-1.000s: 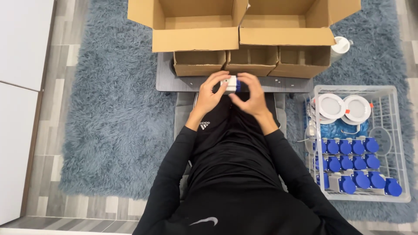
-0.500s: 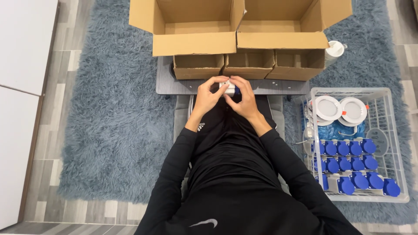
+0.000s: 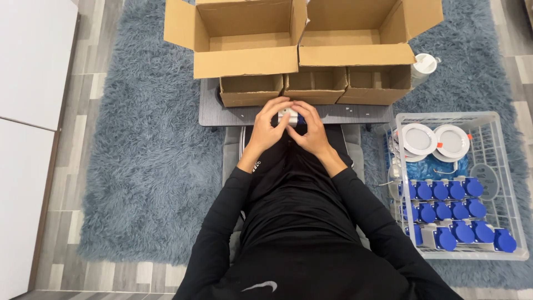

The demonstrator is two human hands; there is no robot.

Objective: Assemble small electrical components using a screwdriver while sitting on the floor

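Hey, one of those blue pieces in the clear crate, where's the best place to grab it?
Take a blue piece from the front row by its rounded body, coming straight down from above. The crate is open-topped and its walls block the sides; the pieces sit packed in tight rows, so pinch front to back.

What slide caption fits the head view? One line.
Both hands, left hand and right hand, grip a small white-and-blue part near cardboard boxes.

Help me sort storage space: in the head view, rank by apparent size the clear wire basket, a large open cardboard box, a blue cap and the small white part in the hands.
1. Large open cardboard box and clear wire basket: look alike in size, unranked.
2. Blue cap.
3. Small white part, mostly hidden by the left hand and right hand.
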